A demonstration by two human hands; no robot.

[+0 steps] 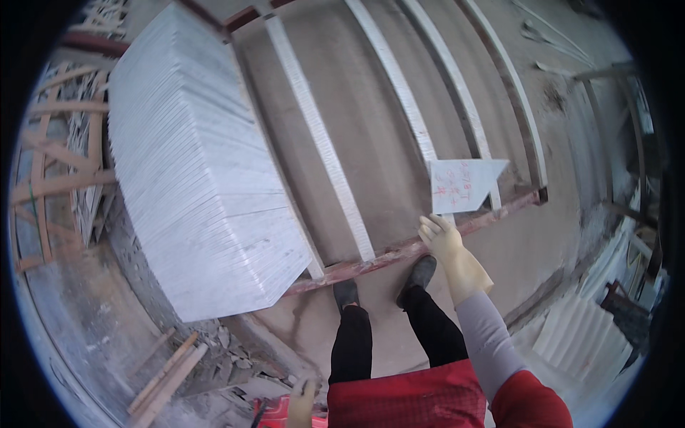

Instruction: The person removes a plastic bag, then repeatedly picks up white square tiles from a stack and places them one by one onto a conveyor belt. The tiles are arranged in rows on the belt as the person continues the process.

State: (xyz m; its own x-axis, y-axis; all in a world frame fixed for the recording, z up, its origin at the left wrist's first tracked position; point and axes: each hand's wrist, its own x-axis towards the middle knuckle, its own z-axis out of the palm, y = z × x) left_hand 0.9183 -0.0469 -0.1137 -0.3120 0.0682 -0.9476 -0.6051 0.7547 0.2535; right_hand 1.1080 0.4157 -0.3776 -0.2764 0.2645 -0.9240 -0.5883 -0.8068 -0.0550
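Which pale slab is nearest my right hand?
The red-marked, pale grey four-sided slab, lying alone across two white bars; the other slabs stand packed at left.

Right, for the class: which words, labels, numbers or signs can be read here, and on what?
Red handwritten marks, in rows on the pale, angled slab near the gloved right hand; not copied out here.
No other text is legible.

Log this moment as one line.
right hand: gloved, at near edge of marked slab, contact unclear | left hand: gloved, near red object | slab stack: left of pale bars
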